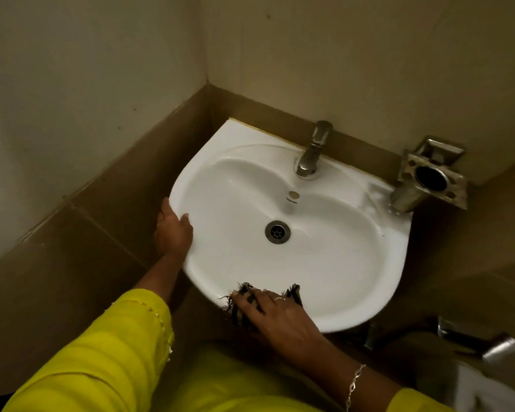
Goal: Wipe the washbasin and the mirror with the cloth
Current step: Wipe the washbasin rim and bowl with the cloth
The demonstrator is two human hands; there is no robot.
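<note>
Brown tiles and pale walls met in a corner, and a white washbasin (399, 248) was fixed there. A yellow sleeve (101, 352) reached toward the washbasin from the near side.

At the washbasin's near rim, the right hand (280, 316) lay over a dark, frayed cloth (244, 291). Its fingers were bent over the bunched cloth, holding it and pressing it down on the rim. Some of the cloth hung over the washbasin's outer edge.

On the washbasin's left rim, the left hand (173, 230) held on, thumb on top and fingers along the outside.

A round drain (277, 231) sat in the middle of the washbasin. A metal tap (312, 153) stood at its far edge, and a metal holder (431, 176) hung over its far right corner. No mirror could be seen.

The cloth sat right on the edge, so it could likely slip off and drop. The washbasin looked smooth, so a pressing hand might slide. Wiping near the far right corner could bump the holder.
</note>
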